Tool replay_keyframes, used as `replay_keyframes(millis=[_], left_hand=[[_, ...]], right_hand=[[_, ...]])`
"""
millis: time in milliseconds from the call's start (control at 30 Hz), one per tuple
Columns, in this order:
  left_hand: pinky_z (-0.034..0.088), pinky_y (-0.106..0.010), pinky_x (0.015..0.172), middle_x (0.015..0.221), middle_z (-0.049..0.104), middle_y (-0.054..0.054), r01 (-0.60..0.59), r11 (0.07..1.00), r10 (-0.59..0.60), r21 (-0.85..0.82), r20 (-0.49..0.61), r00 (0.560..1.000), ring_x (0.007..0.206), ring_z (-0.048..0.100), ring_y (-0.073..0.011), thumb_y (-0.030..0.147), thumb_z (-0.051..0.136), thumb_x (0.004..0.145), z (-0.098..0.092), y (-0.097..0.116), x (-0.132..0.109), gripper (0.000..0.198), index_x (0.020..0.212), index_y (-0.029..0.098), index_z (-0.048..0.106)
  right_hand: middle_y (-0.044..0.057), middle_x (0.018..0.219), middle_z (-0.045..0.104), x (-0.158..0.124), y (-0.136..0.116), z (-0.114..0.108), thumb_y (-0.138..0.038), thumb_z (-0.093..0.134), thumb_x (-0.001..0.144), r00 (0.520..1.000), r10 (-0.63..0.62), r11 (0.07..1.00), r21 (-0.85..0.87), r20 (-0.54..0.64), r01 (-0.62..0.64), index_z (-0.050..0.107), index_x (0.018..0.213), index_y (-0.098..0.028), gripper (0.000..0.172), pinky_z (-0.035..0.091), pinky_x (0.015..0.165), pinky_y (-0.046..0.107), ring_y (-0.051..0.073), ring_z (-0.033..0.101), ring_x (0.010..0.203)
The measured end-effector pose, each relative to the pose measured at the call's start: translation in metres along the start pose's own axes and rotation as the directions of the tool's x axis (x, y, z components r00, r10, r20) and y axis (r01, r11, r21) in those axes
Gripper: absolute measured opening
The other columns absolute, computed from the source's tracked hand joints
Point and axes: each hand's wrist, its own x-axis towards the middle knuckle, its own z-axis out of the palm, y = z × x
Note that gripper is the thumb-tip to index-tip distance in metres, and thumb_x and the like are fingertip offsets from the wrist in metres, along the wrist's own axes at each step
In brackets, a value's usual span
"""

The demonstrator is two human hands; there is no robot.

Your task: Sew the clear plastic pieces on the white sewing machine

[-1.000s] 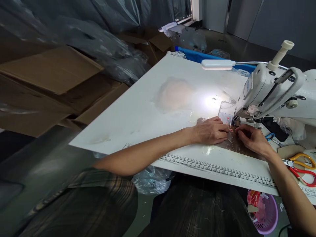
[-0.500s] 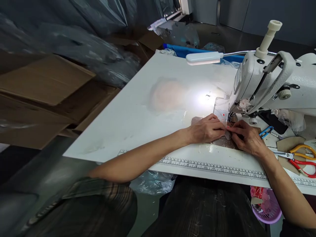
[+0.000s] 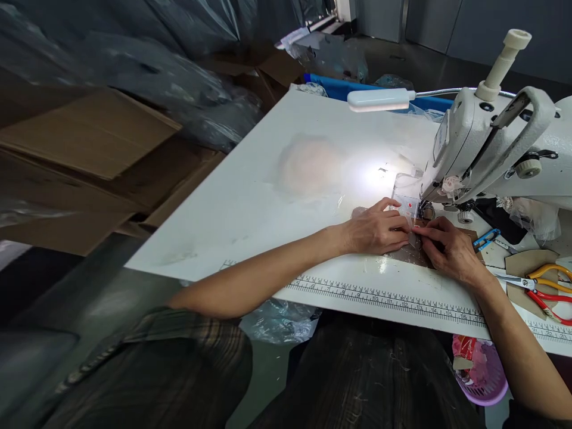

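My left hand (image 3: 375, 229) lies on the white sewing table (image 3: 268, 196), fingers pressed down on a thin clear piece of material (image 3: 413, 250) just in front of the needle. My right hand (image 3: 447, 247) meets it from the right, fingertips pinching the same piece. Both hands sit directly below the head of the white sewing machine (image 3: 496, 149). A small clear guard with a red dot (image 3: 407, 202) stands by the presser foot. What the piece is made of I cannot make out.
A lamp (image 3: 379, 99) lights the needle area. Red and yellow scissors (image 3: 543, 286) and blue snips (image 3: 485, 239) lie at the right. A printed ruler (image 3: 402, 301) runs along the table's front edge. Cardboard boxes (image 3: 89, 155) and plastic sheeting at left; a purple basket (image 3: 485, 381) below.
Both hands stay together at the needle; their fingertips have shifted slightly on the piece. The camera view has swayed a little.
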Motion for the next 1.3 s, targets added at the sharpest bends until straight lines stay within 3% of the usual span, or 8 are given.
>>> replay_keyframes(millis=[267, 433, 567, 767, 1000, 1133, 1300], left_hand=[[0.046, -0.036, 0.100, 0.096, 0.074, 0.000, -0.033, 0.999, 0.033, -0.026, -0.002, 0.999, 0.086, 0.066, -0.0114, 0.025, 0.050, 0.101, 0.002, -0.002, -0.002, 0.024, 0.089, 0.023, 0.071], [0.045, -0.035, 0.099, 0.094, 0.075, 0.001, -0.053, 0.998, 0.053, -0.020, -0.014, 0.999, 0.083, 0.066, -0.0109, 0.025, 0.051, 0.100, 0.001, -0.002, -0.002, 0.024, 0.087, 0.023, 0.071], [0.044, -0.036, 0.100, 0.092, 0.075, 0.000, -0.060, 0.998, 0.060, 0.002, 0.020, 0.998, 0.081, 0.066, -0.0113, 0.025, 0.049, 0.100, -0.002, 0.000, 0.000, 0.026, 0.086, 0.023, 0.072], [0.042, -0.039, 0.101, 0.093, 0.073, -0.002, -0.062, 0.998, 0.062, 0.001, 0.076, 0.995, 0.080, 0.064, -0.0139, 0.028, 0.047, 0.097, -0.007, 0.001, 0.003, 0.027, 0.087, 0.022, 0.071], [0.040, -0.041, 0.103, 0.092, 0.072, -0.004, -0.062, 0.998, 0.063, -0.012, 0.085, 0.994, 0.080, 0.063, -0.0162, 0.027, 0.047, 0.093, -0.012, 0.005, 0.004, 0.025, 0.090, 0.021, 0.071], [0.041, -0.041, 0.096, 0.098, 0.073, -0.003, 0.019, 0.999, -0.017, -0.040, 0.068, 0.998, 0.085, 0.063, -0.0174, 0.029, 0.050, 0.093, -0.016, 0.005, 0.005, 0.022, 0.092, 0.023, 0.071], [0.043, -0.032, 0.070, 0.092, 0.071, -0.007, 0.204, 0.978, -0.198, 0.050, -0.094, 0.976, 0.075, 0.059, -0.0150, 0.021, 0.042, 0.099, -0.012, 0.002, 0.005, 0.031, 0.085, 0.016, 0.070]], right_hand=[[0.010, 0.104, 0.066, 0.000, -0.005, -0.001, -0.021, 0.047, 0.090, 0.998, 0.026, 0.999, -0.046, 0.049, -0.024, 0.071, 0.120, -0.026, 0.039, 0.054, 0.067, 0.031, 0.019, 0.065, 0.086], [0.010, 0.100, 0.069, -0.001, 0.000, -0.007, -0.023, 0.046, 0.091, 0.997, 0.083, 0.984, 0.157, -0.008, -0.080, 0.071, 0.119, -0.022, 0.038, 0.055, 0.077, 0.035, 0.020, 0.067, 0.087], [0.008, 0.088, 0.071, -0.003, 0.005, -0.011, -0.023, 0.044, 0.092, 0.982, 0.184, 0.954, 0.247, -0.033, -0.170, 0.071, 0.116, -0.018, 0.037, 0.056, 0.075, 0.034, 0.019, 0.067, 0.077], [0.008, 0.101, 0.070, -0.006, -0.003, -0.008, -0.019, 0.045, 0.090, 0.999, 0.033, 0.987, 0.156, -0.003, -0.032, 0.073, 0.115, -0.022, 0.037, 0.056, 0.081, 0.035, 0.019, 0.067, 0.088], [0.010, 0.107, 0.064, -0.010, -0.010, -0.009, -0.022, 0.049, 0.092, 0.991, -0.074, 0.995, -0.052, 0.111, 0.080, 0.074, 0.115, -0.027, 0.034, 0.058, 0.073, 0.032, 0.018, 0.065, 0.088], [0.010, 0.107, 0.064, -0.009, -0.010, -0.010, -0.022, 0.050, 0.092, 0.987, -0.087, 0.992, -0.084, 0.137, 0.099, 0.073, 0.115, -0.027, 0.033, 0.058, 0.069, 0.031, 0.018, 0.065, 0.087], [0.010, 0.106, 0.063, -0.009, -0.009, -0.010, -0.021, 0.050, 0.092, 0.988, -0.102, 0.991, -0.073, 0.116, 0.111, 0.074, 0.114, -0.026, 0.033, 0.058, 0.067, 0.030, 0.018, 0.065, 0.087]])
